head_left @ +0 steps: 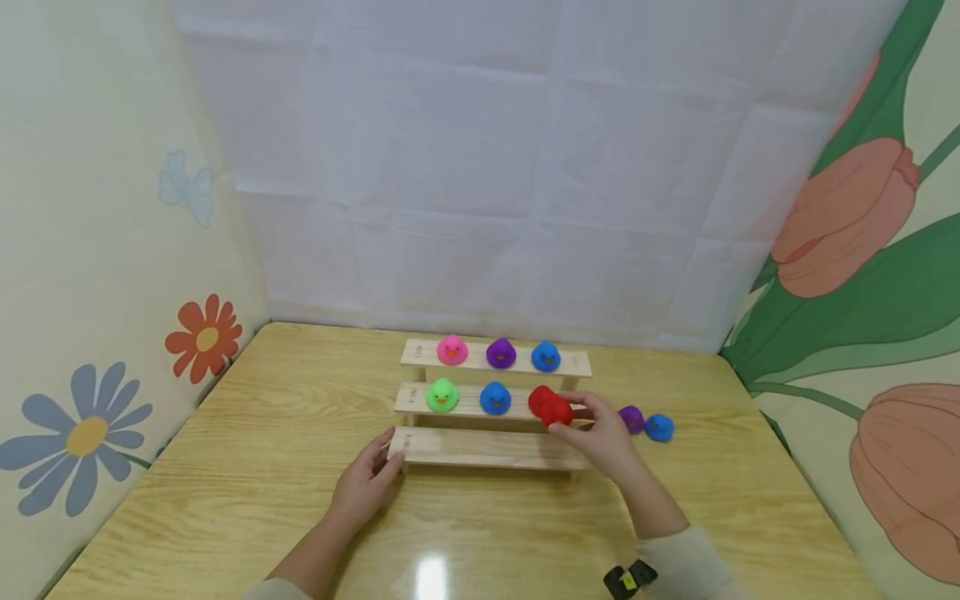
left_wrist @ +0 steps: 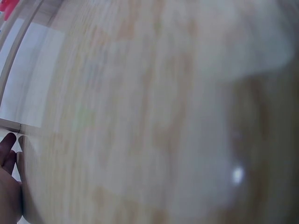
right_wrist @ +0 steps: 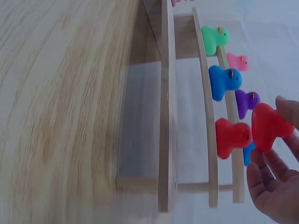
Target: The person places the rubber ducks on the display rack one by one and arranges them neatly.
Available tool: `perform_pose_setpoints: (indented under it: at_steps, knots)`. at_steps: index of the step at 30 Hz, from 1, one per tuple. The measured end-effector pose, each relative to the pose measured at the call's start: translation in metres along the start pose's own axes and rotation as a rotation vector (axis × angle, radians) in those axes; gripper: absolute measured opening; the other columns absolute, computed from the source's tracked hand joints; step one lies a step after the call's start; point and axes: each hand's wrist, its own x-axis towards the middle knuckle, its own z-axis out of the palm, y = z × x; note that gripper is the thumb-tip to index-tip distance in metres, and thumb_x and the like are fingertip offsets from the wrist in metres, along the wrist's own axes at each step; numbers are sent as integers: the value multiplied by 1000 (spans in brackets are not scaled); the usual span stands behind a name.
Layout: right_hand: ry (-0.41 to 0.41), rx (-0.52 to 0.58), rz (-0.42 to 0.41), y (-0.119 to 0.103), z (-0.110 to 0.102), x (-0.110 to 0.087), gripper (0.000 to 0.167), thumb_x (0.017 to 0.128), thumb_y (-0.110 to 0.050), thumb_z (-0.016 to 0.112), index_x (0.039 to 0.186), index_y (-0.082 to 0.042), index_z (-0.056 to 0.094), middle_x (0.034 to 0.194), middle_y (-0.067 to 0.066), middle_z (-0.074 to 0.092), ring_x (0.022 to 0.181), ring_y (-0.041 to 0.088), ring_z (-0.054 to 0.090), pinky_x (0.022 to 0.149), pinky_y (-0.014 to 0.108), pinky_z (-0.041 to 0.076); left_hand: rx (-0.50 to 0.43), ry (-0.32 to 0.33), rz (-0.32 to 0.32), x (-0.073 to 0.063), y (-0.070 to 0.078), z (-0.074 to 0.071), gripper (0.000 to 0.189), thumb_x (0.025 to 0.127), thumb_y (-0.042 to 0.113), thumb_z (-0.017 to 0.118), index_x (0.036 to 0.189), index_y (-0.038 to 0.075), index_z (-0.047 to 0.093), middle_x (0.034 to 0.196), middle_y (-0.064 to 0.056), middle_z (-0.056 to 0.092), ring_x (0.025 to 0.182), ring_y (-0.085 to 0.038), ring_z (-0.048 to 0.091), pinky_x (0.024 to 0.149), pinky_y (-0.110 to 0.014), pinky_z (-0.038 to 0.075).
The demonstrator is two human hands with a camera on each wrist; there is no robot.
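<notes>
My right hand [head_left: 600, 437] pinches a red rubber duck [right_wrist: 267, 127] between thumb and fingers, above the tiered wooden rack [head_left: 487, 448]. Just behind it, another red duck [right_wrist: 230, 138] sits at the right of the middle tier. A green duck [head_left: 442, 396] and a blue duck [head_left: 495, 398] share that tier. On the top tier stand a pink duck [head_left: 452, 350], a purple duck [head_left: 501, 354] and a blue duck [head_left: 546, 357]. With thumb and fingers, my left hand [head_left: 362, 486] holds the left end of the bottom tier, which bears no duck.
To the right of the rack, a second purple duck [head_left: 632, 419] and another blue duck [head_left: 659, 427] lie on the wooden table [head_left: 300, 375]. A white cloth [head_left: 487, 167] hangs behind the table, with flower-printed panels on both sides.
</notes>
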Motion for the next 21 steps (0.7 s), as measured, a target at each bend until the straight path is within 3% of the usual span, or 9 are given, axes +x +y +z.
perform_pose_setpoints:
  at_steps: [13,21]
  knots:
    - [-57,41,-3,-14,37,0,39,81,-11,80,118,-7,67,118,14,64,92,22,64,83,37,57,-3,2,4,-2,3,0,58,102,36,52,151,9,37,139,-23,55,131,-37,53,109,-52,41]
    - [-118,29,-30,-20,56,0,40,81,-17,81,118,-11,67,118,10,64,99,21,62,87,37,53,-1,0,-3,-3,4,-1,59,102,37,52,151,10,36,139,-23,55,131,-38,52,110,-53,40]
